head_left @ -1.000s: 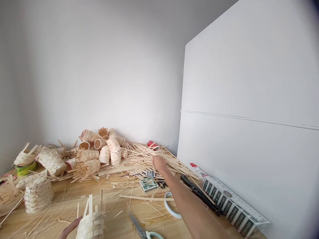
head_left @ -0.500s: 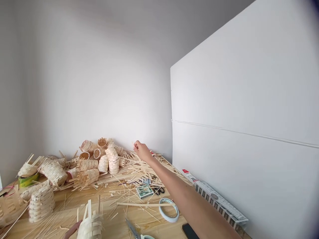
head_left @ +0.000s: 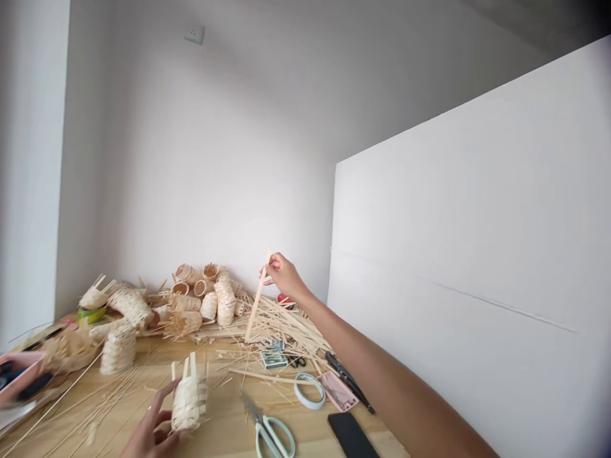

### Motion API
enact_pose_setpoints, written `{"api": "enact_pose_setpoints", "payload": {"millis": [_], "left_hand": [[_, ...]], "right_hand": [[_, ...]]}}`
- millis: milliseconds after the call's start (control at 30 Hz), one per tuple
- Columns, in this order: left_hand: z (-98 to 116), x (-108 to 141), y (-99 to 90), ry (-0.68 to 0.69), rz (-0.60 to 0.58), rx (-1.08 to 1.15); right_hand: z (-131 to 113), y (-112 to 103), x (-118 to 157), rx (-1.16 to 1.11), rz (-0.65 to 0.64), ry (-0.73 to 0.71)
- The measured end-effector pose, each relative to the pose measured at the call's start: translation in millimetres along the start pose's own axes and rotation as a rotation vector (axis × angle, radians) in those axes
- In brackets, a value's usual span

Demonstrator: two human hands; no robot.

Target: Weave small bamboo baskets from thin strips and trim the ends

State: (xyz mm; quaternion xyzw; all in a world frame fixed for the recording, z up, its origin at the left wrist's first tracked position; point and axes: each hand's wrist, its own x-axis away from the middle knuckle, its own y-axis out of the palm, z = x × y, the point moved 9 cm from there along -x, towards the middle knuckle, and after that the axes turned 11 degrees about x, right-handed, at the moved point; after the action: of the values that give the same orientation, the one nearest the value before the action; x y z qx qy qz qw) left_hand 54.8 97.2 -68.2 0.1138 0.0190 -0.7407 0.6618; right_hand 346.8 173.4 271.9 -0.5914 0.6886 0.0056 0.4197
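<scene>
**Our right hand lifts one bamboo strip above the loose pile**

Since the earlier frame, our right hand (head_left: 282,275) has risen with a long bamboo strip (head_left: 258,299), and our view has turned to the left, so a wall socket (head_left: 194,34) now shows high up. The right fingers (head_left: 271,266) are closed in a pinch on the top end of the strip, and the strip hangs down from them, a little tilted, with its lower end just above the loose strips (head_left: 291,324).

Far below these fingers, our left hand (head_left: 147,426) holds a small woven bamboo basket (head_left: 189,404), not finished, with its strips standing up. The left fingers (head_left: 160,407) are curved and partly open against its side, and the basket is just to the right of them.

Under and a little to the right of the right fingers lie a green printed box (head_left: 273,359), a roll of tape (head_left: 296,393) and a pink case (head_left: 337,391), with a black tool (head_left: 346,378) beside it. Nearer to us on the desk (head_left: 305,439) are scissors (head_left: 270,432) and a black phone (head_left: 351,436). To the left of the right fingers, many woven baskets (head_left: 205,305) are heaped together against the wall.
</scene>
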Motion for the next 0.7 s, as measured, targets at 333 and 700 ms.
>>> {"api": "enact_pose_setpoints", "payload": {"millis": [333, 700], "left_hand": [[38.5, 17.5, -6.1, 0.444, 0.036, -0.529], [55.0, 25.9, 10.9, 0.588, -0.126, -0.854]], "right_hand": [[-5.5, 14.9, 61.4, -0.300, 0.024, 0.029], [68.1, 68.6, 131.1, -0.720, 0.143, 0.262]]}}
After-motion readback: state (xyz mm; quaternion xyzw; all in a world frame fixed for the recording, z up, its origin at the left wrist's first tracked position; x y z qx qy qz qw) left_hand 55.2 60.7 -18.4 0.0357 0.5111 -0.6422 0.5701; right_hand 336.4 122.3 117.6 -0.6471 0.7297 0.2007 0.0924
